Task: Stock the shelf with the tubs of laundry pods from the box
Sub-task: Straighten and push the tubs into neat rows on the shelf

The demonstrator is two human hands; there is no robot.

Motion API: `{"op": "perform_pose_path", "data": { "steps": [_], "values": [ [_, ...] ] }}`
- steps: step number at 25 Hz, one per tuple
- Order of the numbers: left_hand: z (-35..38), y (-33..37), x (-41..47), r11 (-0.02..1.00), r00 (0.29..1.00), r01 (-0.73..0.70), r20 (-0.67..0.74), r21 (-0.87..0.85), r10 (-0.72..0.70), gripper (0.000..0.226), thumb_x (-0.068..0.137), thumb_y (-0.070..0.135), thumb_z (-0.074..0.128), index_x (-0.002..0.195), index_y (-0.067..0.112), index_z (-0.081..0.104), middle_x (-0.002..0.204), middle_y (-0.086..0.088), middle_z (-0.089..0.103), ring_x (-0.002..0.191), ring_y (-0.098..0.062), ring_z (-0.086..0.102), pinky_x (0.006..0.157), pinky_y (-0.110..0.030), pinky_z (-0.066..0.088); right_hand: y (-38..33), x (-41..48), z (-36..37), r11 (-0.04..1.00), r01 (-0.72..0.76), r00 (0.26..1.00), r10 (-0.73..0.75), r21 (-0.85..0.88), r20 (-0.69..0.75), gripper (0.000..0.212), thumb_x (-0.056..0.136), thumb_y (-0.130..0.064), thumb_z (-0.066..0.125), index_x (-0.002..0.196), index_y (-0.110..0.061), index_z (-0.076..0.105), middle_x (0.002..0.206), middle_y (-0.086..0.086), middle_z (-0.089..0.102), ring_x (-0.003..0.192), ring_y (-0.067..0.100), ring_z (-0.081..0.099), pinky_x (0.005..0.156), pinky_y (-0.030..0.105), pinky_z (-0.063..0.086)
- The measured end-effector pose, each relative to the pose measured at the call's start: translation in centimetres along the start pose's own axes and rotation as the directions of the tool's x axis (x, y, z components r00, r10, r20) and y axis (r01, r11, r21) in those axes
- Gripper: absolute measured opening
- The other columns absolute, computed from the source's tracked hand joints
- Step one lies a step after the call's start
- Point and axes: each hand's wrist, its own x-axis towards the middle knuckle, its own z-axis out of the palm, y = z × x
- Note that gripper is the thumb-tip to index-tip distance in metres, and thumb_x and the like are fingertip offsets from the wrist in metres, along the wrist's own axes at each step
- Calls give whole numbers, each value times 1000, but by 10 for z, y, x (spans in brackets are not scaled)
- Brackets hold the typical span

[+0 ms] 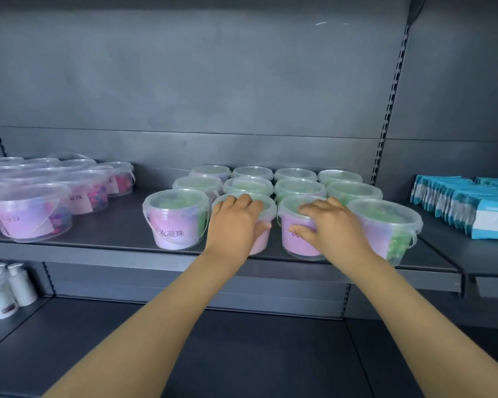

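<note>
Several clear tubs of green laundry pods with pink labels stand in rows on the dark shelf [121, 225]. My left hand [236, 222] grips the second front-row tub [263, 239], fingers curled over its lid and thumb on its side. My right hand [328, 222] grips the third front-row tub [296, 245] the same way. Another front tub [176, 219] stands at the left of them and one more [385, 228] at the right. The box is out of view.
A group of tubs with pink and blue pods [32, 214] fills the shelf's left end. Blue and white packets [466, 208] sit on the neighbouring shelf at right. White bottles [9, 288] stand on the lower shelf [242, 354] at left.
</note>
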Motion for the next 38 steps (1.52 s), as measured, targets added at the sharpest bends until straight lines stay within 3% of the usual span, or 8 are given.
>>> {"op": "perform_pose_path", "data": {
  "steps": [3,6,11,14,19,22,27,38],
  "values": [
    [-4,-16,-1,990,995,-90,39,-109,95,33,58,33,71,81,9,70,72,-7,67,62,-30,63,59,-34,54,2,1,-10,999,-30,997,27,39,76,46,83,-38,66,123,-16,61,121,2,63,117,24,49,92,30,38],
    [-16,-32,-4,958,984,-96,120,-269,132,38,73,32,64,100,6,69,94,-11,70,85,-32,66,75,-35,53,3,2,-18,991,-69,984,50,112,169,50,83,-35,67,129,-18,56,133,-2,56,127,18,43,101,27,34],
    [-35,-52,6,932,931,-23,333,-363,153,33,87,17,62,119,12,55,124,-1,58,111,-22,56,89,-23,39,11,7,-36,952,-176,931,79,249,356,51,80,-23,73,128,-17,57,137,-6,53,129,11,45,102,15,29],
    [-37,-46,16,934,897,21,420,-356,140,41,85,39,61,117,16,51,123,0,55,113,-21,50,96,-34,40,8,12,-42,932,-222,907,89,285,413,49,82,-29,71,127,-15,58,134,-6,55,127,8,45,97,11,27],
    [-12,-20,16,998,965,-46,257,-54,58,54,87,57,47,129,23,52,131,-2,53,124,-26,44,103,-37,32,-10,8,-19,974,-183,960,149,133,235,48,82,-42,66,122,-16,61,122,2,58,120,22,47,99,31,37],
    [-17,-37,18,973,940,-41,321,-229,115,64,80,62,49,130,24,53,135,-1,53,126,-25,44,106,-36,33,-6,9,-22,947,-209,956,145,244,256,46,80,-34,71,120,-14,63,122,1,59,118,19,51,99,26,37],
    [-30,-56,21,907,866,-22,446,-420,228,55,88,38,58,139,24,43,150,5,35,141,-13,28,113,-21,17,0,10,-35,926,-226,916,96,303,390,44,86,-30,65,127,-16,58,133,-3,53,127,12,45,103,16,27],
    [-26,-50,18,932,885,-47,417,-359,206,53,91,39,52,140,21,41,151,1,35,140,-17,28,115,-26,19,-10,14,-23,947,-242,925,161,210,344,47,84,-34,66,127,-18,58,132,2,54,126,21,46,108,33,33]
  ]
}}
